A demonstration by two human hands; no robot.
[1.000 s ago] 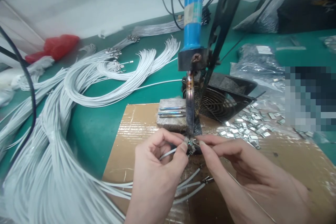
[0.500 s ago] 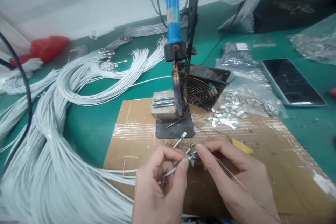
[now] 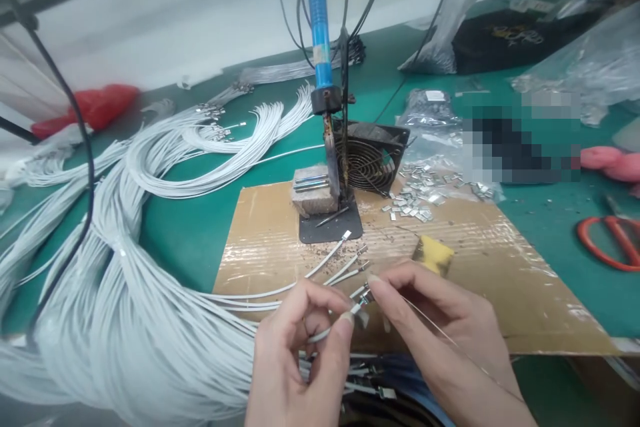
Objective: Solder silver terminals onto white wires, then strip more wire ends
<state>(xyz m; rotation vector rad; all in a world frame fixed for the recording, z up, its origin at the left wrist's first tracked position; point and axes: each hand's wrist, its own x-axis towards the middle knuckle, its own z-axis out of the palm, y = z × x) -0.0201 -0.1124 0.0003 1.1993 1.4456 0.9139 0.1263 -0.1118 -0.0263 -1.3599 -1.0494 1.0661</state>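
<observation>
"What could slip?"

"The left hand pinches a white cable above the cardboard, its metal end near the right fingertips. A loose pinch could let it twist."

"And the right hand?"

"Closed on a thin wire; snagging could jerk it askew."

My left hand rises from the bottom centre of the frame, thumb and index finger pinched near each other. My right hand reaches in from the lower right, its fingers curled, thumb and index fingertips together close beside my left.
</observation>
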